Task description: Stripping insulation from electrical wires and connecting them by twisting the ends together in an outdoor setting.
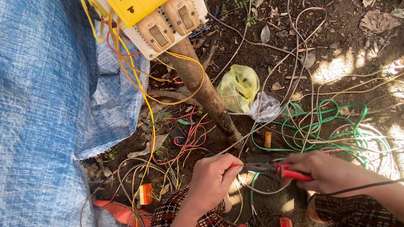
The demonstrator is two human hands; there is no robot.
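Head view: left hand (212,179) is pinching one red wire (235,165), right hand (322,171) is gripping one pair of red-handled pliers (277,169), apparently biting it, at lower centre.

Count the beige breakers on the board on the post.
2: the left breaker and the right breaker sit side by side below the yellow socket panel on the white board. The frame's top edge may hide more.

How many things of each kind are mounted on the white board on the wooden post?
Yellow socket box: 1
Beige breaker switches: 2
Total: 3
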